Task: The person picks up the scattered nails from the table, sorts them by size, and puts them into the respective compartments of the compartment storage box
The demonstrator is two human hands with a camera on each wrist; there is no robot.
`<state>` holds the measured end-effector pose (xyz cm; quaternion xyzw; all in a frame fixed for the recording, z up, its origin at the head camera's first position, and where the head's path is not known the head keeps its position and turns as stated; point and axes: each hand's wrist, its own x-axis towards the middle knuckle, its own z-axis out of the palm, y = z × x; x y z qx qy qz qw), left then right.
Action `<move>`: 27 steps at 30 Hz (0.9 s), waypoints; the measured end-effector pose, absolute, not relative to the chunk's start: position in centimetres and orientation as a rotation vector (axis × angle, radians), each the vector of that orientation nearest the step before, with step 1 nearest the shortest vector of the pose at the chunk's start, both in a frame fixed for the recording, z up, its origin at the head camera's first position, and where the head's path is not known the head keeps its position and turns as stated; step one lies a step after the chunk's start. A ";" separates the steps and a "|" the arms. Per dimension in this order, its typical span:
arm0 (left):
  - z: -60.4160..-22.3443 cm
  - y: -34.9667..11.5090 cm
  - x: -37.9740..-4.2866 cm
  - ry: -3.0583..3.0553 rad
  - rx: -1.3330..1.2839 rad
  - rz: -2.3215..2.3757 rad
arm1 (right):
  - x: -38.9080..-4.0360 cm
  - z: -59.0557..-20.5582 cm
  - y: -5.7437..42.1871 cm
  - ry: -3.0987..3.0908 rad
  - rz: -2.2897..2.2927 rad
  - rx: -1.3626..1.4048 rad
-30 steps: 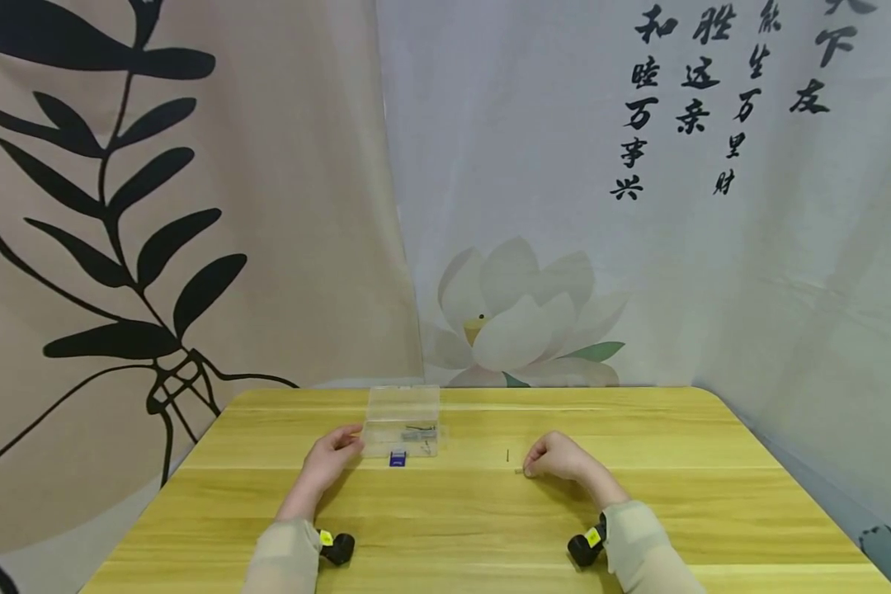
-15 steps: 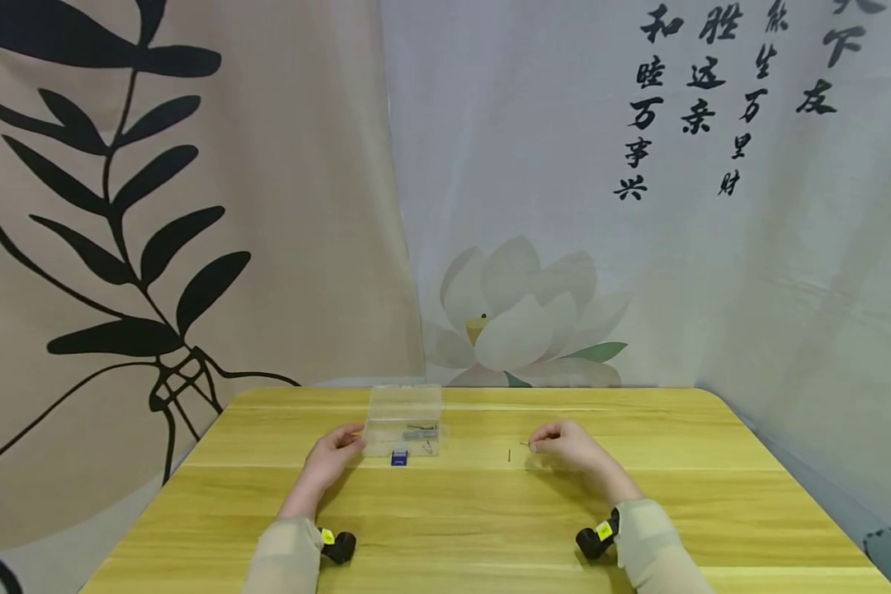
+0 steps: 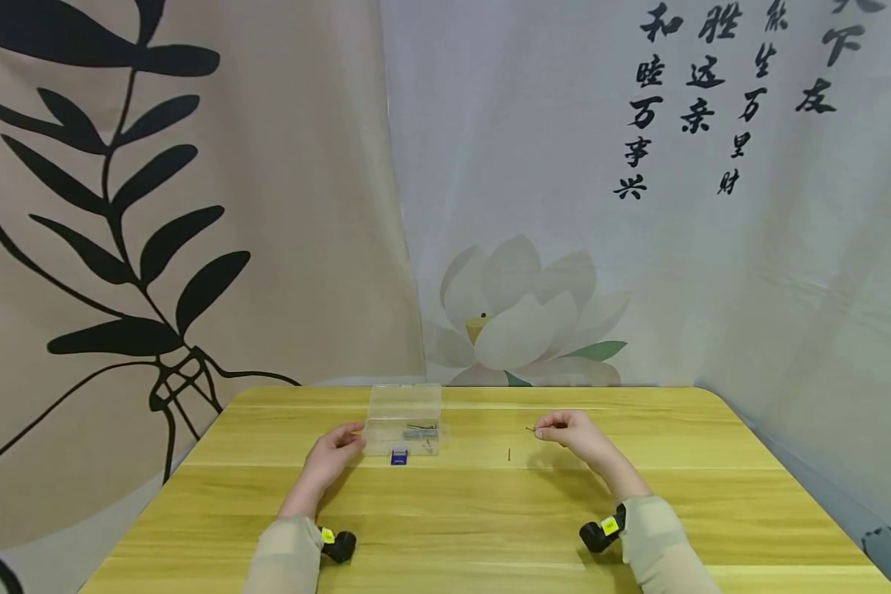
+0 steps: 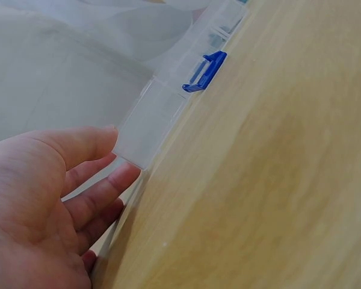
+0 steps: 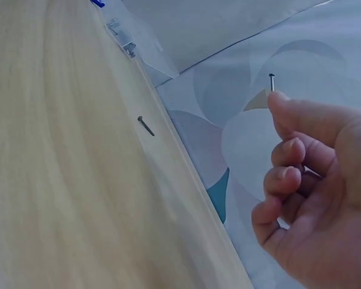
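My right hand (image 3: pixel 570 431) is raised above the table, right of the box. Thumb and forefinger pinch a small metal screw (image 5: pixel 272 83); its head sticks up past the fingertips in the right wrist view. A second, darker screw (image 5: pixel 145 125) lies on the table, left of that hand and below it. A clear plastic box (image 3: pixel 404 421) with its lid up holds several small metal pieces (image 3: pixel 421 432). My left hand (image 4: pixel 54 198) rests against the box's left end, thumb and fingers fairly straight, the fingertips at its lower corner.
A blue latch (image 4: pixel 206 72) hangs at the box's front. The wooden table (image 3: pixel 445 528) ends at a printed cloth backdrop (image 3: pixel 312 206) just behind the box. A black camera (image 3: pixel 337 546) is strapped on the left wrist and another camera (image 3: pixel 600 535) on the right.
My right hand has lifted the screw off the table and moved it up, away from me and slightly right. The left hand stays at the box; the other screw stays put.
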<state>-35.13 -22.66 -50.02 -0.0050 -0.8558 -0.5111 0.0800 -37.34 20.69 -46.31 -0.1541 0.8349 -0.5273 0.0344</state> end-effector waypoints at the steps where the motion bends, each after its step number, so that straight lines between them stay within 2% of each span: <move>1: -50.1 -22.7 -35.1 -2.561 -0.013 -1.526 | -37.4 -46.3 20.7 2.565 -1.621 -0.486; 8: -50.1 -23.0 -35.3 -2.571 0.012 -1.531 | -37.5 -46.6 20.3 2.510 -1.618 -0.586; 17: -49.8 -23.0 -35.3 -2.565 0.015 -1.559 | -38.0 -46.3 19.0 2.523 -1.589 -0.569; 27: -50.0 -22.8 -35.1 -2.569 0.002 -1.554 | -39.2 -46.0 15.5 2.464 -1.497 -0.804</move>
